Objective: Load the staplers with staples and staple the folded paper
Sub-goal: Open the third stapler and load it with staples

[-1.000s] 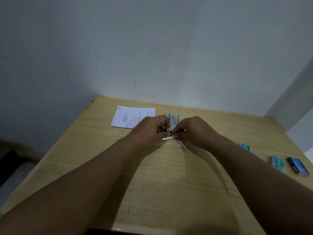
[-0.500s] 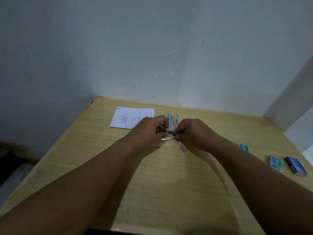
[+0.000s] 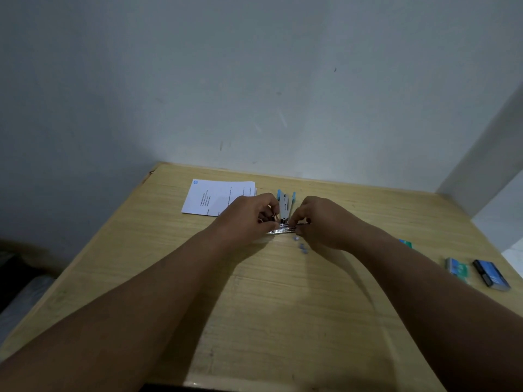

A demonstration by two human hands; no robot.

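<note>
A light-blue stapler [image 3: 285,203] lies opened on the wooden table [image 3: 283,306], its silver magazine showing between my hands. My left hand [image 3: 249,216] and my right hand [image 3: 319,222] meet just in front of it, fingertips pinched on a shiny strip of staples [image 3: 284,230] held crosswise above the table. Folded white paper with printed text [image 3: 215,199] lies flat behind my left hand, partly hidden by it. Small bluish scraps [image 3: 302,247] lie under my right hand.
At the right edge lie a green-and-blue staple box [image 3: 457,268], a dark blue stapler or box [image 3: 491,274] and a green box [image 3: 406,244] half hidden by my right forearm. Grey walls close the table at the back and right.
Both hands stay together at the stapler; the fingers have shifted slightly on the staple strip. The view has drifted a little.
</note>
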